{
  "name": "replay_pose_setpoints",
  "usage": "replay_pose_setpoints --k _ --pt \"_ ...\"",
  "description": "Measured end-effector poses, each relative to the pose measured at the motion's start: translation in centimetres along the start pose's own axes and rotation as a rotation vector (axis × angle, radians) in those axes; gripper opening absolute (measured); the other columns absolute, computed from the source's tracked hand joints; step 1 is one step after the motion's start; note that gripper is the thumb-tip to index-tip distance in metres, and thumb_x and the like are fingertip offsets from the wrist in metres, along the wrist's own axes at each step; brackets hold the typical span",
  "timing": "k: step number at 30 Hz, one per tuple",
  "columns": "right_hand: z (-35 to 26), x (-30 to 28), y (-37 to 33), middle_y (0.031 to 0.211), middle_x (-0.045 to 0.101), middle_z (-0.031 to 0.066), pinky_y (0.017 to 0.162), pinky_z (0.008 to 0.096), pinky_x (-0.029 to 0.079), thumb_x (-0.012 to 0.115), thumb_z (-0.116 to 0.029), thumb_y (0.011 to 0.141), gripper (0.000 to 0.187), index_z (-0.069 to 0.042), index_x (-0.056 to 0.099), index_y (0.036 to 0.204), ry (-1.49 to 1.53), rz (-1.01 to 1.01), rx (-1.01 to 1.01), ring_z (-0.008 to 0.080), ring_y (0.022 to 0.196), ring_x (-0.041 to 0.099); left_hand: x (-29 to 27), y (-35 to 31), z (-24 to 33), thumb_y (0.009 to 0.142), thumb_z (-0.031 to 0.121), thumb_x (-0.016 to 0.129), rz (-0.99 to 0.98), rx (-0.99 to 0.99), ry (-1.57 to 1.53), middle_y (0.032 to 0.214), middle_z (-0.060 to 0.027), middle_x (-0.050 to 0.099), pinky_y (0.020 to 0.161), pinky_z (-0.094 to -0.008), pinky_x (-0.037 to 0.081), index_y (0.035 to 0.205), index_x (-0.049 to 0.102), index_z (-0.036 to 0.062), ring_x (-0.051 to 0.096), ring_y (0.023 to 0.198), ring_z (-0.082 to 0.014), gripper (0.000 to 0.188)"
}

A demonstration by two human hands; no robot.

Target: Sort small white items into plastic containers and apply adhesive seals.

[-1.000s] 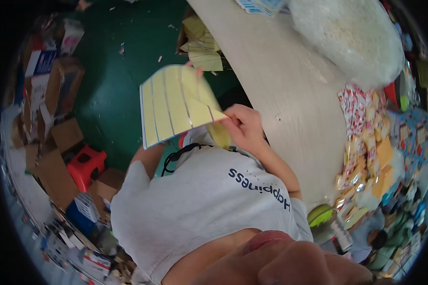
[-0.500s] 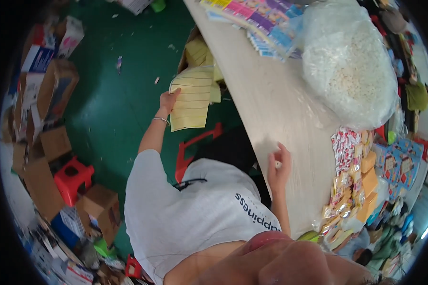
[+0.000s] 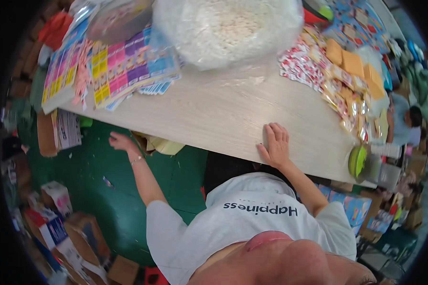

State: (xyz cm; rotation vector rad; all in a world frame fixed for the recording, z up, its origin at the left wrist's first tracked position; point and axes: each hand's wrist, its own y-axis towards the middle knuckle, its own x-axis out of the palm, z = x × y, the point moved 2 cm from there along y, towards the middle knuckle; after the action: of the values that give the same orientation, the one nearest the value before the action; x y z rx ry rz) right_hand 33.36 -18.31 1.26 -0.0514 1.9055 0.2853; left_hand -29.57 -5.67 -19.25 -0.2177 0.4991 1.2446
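We see our 2 bare hands; our bare left hand [image 3: 121, 141] is in the left middle of the frame, up in the air over the smooth green floor [image 3: 128, 204], with its fingers a little bent; it has let go, and we see nothing in it; a thin, shiny bracelet [image 3: 137, 160] goes around that wrist.

Just to the right of that hand is an open brown cardboard box [image 3: 141, 142], partly hidden under the table edge; the pale yellow paper sheets [image 3: 164, 145] lie in it, left of the middle of the frame.

Our bare right hand [image 3: 276, 145] lies palm down, right of the middle; its fingers are spread a bit, it grips nothing, and it touches the long, pale, wood-look table [image 3: 214, 114].

At the top middle sits a big, puffy, clear plastic bag [image 3: 233, 28] full of small whitish bits; 2 piles of bright, many-coloured printed sheets [image 3: 123, 66] are at the upper left; small red-and-white packets [image 3: 299, 64] and soft-looking orange-yellow blocks [image 3: 354, 64] lie at the upper right; another person [image 3: 402, 116] is at the far right.
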Motion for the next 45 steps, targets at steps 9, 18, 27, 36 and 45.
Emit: replay_pose_setpoints --k 9,18,27,36,45 --pt "1.8 -0.9 -2.0 0.139 0.047 0.0196 0.116 0.0548 0.026 0.068 -0.039 0.085 0.068 -0.001 0.049 0.138 0.014 0.097 0.038 0.0391 0.135 0.039 -13.1 -30.8 42.9 0.109 0.037 0.039 -1.435 0.605 -1.408 0.076 -0.0026 0.042 0.093 -0.0433 0.038 0.073 0.042 0.0151 0.052 0.094 -0.0273 0.042" --pt "2.1 -3.6 -7.8 0.132 0.054 0.0168 0.107 0.0488 0.04 0.074 -0.016 0.085 0.047 -0.006 0.058 0.128 0.3 0.273 0.077 0.0389 0.126 0.048 -26.8 -57.6 52.4 0.099 0.073 0.034 -2.779 -0.351 -1.844 0.1 -0.0167 0.065 0.081 -0.0438 0.05 0.094 0.066 -0.0052 0.06 0.087 -0.0216 0.085" --pt "8.0 -4.5 -16.6 0.121 0.059 0.0149 0.095 0.0455 0.044 0.073 -0.012 0.083 0.039 -0.007 0.063 0.121 0.292 0.42 0.264 0.0355 0.113 0.055 -24.8 -65.1 52.6 0.096 0.077 0.036 -2.908 -0.317 -1.868 0.093 -0.0134 0.061 0.077 -0.0367 0.048 0.09 0.063 -0.0053 0.056 0.076 -0.0179 0.087" --pt "10.9 -6.7 -12.7 0.117 0.06 0.0132 0.095 0.0476 0.045 0.075 -0.017 0.079 0.037 -0.009 0.065 0.114 0.49 0.603 0.236 0.0349 0.111 0.056 -19.4 -66.7 53.2 0.094 0.08 0.037 -2.996 -0.127 -1.784 0.085 -0.0097 0.057 0.074 -0.0306 0.045 0.083 0.06 -0.0031 0.052 0.067 -0.0156 0.087" --pt "37.2 -16.0 17.0 0.123 0.061 0.0261 0.1 0.0472 0.047 0.069 -0.036 0.09 0.056 0.003 0.056 0.128 -0.144 0.573 0.455 0.043 0.118 0.058 -2.7 -57.7 33.1 0.089 0.025 0.072 -1.757 1.296 0.151 0.117 -0.0124 0.063 0.098 -0.0466 0.043 0.113 0.063 0.0082 0.056 0.112 -0.0323 0.031"
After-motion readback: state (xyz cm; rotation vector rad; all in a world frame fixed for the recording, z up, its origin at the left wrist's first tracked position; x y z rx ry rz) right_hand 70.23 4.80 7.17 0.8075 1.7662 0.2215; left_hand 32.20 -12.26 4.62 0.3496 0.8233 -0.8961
